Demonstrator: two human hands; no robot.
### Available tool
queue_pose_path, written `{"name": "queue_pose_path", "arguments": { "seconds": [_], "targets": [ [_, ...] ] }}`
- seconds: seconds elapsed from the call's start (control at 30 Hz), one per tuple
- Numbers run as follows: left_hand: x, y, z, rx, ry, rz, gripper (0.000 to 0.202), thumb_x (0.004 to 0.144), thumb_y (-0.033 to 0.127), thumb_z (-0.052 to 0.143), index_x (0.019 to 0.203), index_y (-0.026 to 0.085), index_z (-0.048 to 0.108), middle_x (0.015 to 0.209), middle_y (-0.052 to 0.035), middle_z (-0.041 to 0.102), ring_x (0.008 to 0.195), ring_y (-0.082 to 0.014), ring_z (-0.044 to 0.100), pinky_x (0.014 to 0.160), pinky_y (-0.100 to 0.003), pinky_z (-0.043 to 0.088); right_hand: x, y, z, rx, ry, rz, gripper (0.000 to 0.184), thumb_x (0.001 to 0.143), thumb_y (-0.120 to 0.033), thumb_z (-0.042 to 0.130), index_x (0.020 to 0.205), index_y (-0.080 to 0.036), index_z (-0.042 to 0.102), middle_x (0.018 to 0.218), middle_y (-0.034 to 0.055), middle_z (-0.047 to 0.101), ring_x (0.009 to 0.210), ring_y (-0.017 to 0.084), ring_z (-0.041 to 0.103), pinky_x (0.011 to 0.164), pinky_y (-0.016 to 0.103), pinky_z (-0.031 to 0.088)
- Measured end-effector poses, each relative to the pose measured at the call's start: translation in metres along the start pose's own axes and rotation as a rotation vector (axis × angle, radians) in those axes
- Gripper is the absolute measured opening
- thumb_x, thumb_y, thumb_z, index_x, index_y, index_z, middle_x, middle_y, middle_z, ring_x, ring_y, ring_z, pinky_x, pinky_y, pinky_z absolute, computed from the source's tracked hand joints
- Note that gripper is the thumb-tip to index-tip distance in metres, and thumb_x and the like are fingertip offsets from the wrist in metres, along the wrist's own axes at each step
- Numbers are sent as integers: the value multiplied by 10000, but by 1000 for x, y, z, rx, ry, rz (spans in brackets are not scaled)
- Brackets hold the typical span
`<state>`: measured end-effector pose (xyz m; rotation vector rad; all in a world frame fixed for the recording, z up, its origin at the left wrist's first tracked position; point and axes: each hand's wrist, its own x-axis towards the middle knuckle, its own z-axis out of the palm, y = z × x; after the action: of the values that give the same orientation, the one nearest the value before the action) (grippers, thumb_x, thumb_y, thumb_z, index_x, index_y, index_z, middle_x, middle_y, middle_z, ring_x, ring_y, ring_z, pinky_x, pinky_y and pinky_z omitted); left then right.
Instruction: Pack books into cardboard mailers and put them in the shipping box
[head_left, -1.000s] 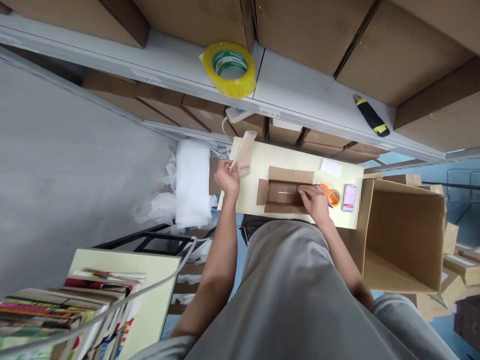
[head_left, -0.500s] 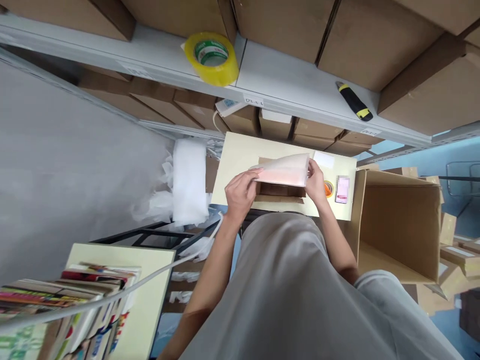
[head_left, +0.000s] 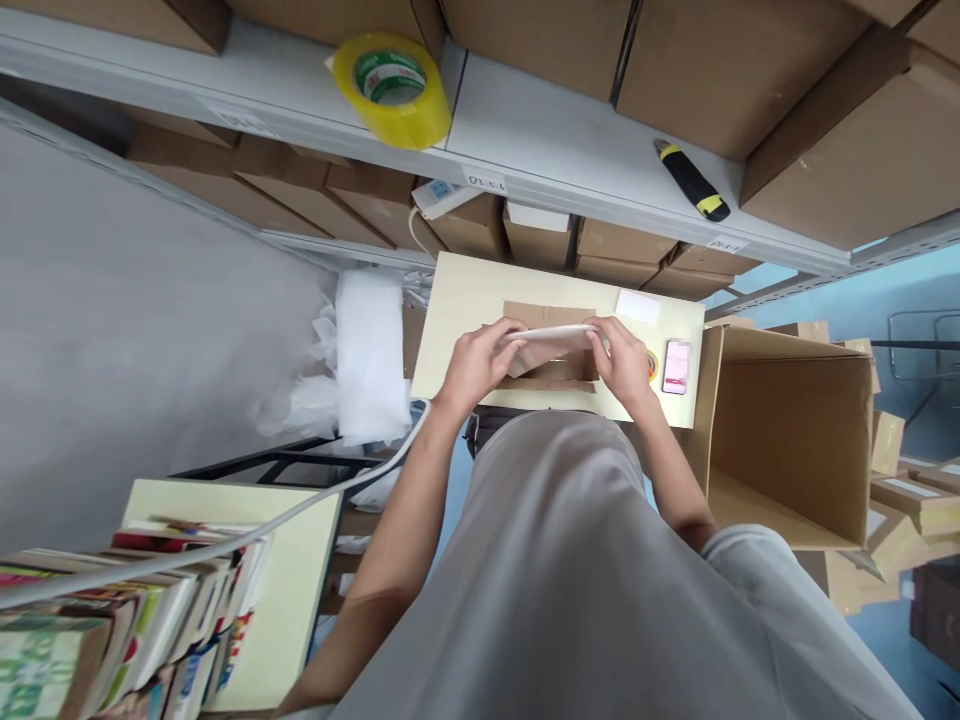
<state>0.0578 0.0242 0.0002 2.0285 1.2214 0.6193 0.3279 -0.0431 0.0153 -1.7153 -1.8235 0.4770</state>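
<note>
Item: white sheet (head_left: 553,332), flat just above the box (head_left: 547,312) on the table (head_left: 465,310). I see left hand (head_left: 474,365) and right hand (head_left: 628,362) each pinching one end, so it lies level.

Both hands grip a thin white sheet (head_left: 551,332) edge-on, left hand (head_left: 472,362) and right hand (head_left: 626,362) at its ends. It hovers over the open cardboard box (head_left: 551,368) on the pale table (head_left: 465,300).
</note>
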Motion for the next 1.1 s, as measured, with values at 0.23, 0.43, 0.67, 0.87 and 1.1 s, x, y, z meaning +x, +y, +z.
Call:
{"name": "queue_pose_path", "arguments": {
  "seconds": [0.23,0.43,0.67,0.87,1.1],
  "targets": [
    [14,-35,24,-38,16,-178,267,963,295,703,1191,226,821,1255,-70,854,1192,-305,778,1102,-370,586,8,28,34,87,-128,195,409,1171,-477,443,1297,-237,750,1248,113,853,1112,326,782,1029,415,594],
    [14,-56,52,26,-50,-220,324,967,165,615,1217,221,813,1260,-88,848,1205,-329,763,1094,-396,561,6,40,55,-71,-249,277,378,1128,-315,462,1371,-209,731,1287,133,845,1119,348,763,1037,424,562],
    [13,-63,78,139,-156,-193,408,999,122,504,1286,210,780,1343,-134,802,1207,-351,740,1070,-427,550,8,44,70,-389,-451,190,406,1044,-141,488,1277,-111,818,1096,207,848,1257,363,688,1377,550,221],
    [21,-65,90,274,-267,-179,475,953,62,497,1324,190,764,1356,-191,784,1228,-388,734,1075,-482,522,6,59,88,-489,-424,100,401,975,-117,550,1183,-157,890,969,191,864,1233,396,686,1430,666,3],
    [22,-72,106,383,-329,-153,452,912,28,475,1184,186,800,1157,-216,811,1167,-396,705,1102,-557,440,15,65,103,-421,-431,146,299,958,-111,628,1002,-142,922,872,207,845,1306,405,672,1422,702,51]
  ]
}}
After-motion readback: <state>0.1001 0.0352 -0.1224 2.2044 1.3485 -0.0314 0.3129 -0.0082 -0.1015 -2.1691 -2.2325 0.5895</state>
